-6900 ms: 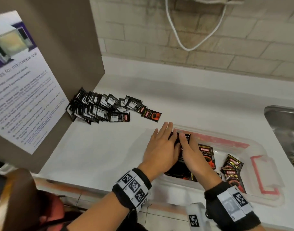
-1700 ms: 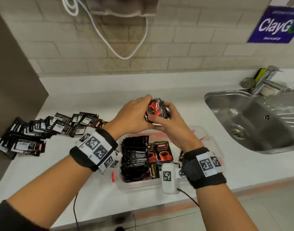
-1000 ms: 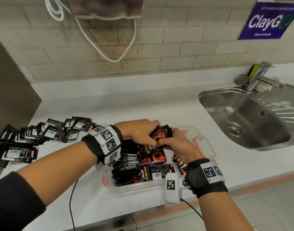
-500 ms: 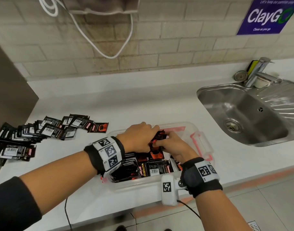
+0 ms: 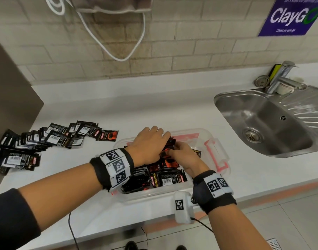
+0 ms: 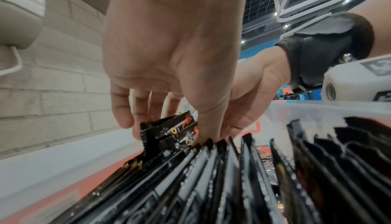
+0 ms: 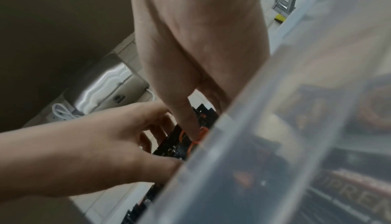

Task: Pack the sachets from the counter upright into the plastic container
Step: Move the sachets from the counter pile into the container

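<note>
Inside the plastic container point(image 5: 216, 156), both hands meet on one small bundle of sachets point(image 6: 169, 130): the left hand point(image 5: 149, 145) curls its fingers point(image 6: 122, 110) and thumb round it, and the right hand point(image 5: 183, 156) pinches its other side. Beneath them stands one packed upright row point(image 6: 211, 177). Left of the grips, one loose pile point(image 5: 37, 143) lies on the desk point(image 5: 154, 112), too many to count.

A steel sink point(image 5: 268, 121) and tap point(image 5: 281, 76) sit right.
</note>
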{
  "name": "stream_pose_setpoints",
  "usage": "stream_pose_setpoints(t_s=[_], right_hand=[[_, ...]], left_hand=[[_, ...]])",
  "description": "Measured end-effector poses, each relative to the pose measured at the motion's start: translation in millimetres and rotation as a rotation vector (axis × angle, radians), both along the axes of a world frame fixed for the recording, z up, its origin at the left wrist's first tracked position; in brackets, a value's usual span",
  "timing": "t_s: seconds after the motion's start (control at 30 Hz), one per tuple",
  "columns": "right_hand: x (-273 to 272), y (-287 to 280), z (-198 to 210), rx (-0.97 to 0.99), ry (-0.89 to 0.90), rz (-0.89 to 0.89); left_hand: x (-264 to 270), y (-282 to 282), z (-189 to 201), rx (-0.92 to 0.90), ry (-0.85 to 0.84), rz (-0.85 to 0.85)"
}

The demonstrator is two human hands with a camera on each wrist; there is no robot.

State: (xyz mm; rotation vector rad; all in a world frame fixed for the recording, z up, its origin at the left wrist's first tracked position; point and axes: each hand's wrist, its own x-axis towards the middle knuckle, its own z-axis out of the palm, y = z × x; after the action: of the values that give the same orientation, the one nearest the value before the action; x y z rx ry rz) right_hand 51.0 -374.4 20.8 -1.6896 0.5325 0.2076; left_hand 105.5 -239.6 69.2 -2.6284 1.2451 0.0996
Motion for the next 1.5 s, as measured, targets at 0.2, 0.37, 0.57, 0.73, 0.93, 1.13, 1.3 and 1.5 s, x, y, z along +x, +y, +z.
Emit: stream_pose_setpoints(t_s=[0.2, 0.37, 0.57, 0.73, 0.93, 1.13, 1.3, 1.5], right_hand=[[-3, -5, 3, -0.059, 0.009, -0.017], [-3, 3, 10, -0.046, 0.125, 0.001], [-2, 11, 9, -0.021, 0.146, 0.016], [-3, 13, 8, 0.033, 0.098, 0.034], [-4, 18, 5, 0.055, 0.024, -0.06], [-4, 17, -1, 0.067, -0.025, -0.055], [-6, 16, -3, 0.074, 0.027, -0.045], [-8, 13, -3, 0.086, 0.073, -0.085]], left_hand=[[-1, 3, 0, 0.03, -0.01, 0.013], [1, 4, -2, 0.031, 0.002, 0.008], [0, 9, -10, 0.156, -0.045, -0.09], [1, 16, -21, 0.25, -0.018, -0.068], [-1, 12, -15, 0.171, 0.032, -0.072], [-2, 9, -13, 0.149, 0.023, -0.063], [-2, 11, -12, 0.152, 0.03, -0.051], [-1, 11, -10, 0.129, 0.061, -0.046]])
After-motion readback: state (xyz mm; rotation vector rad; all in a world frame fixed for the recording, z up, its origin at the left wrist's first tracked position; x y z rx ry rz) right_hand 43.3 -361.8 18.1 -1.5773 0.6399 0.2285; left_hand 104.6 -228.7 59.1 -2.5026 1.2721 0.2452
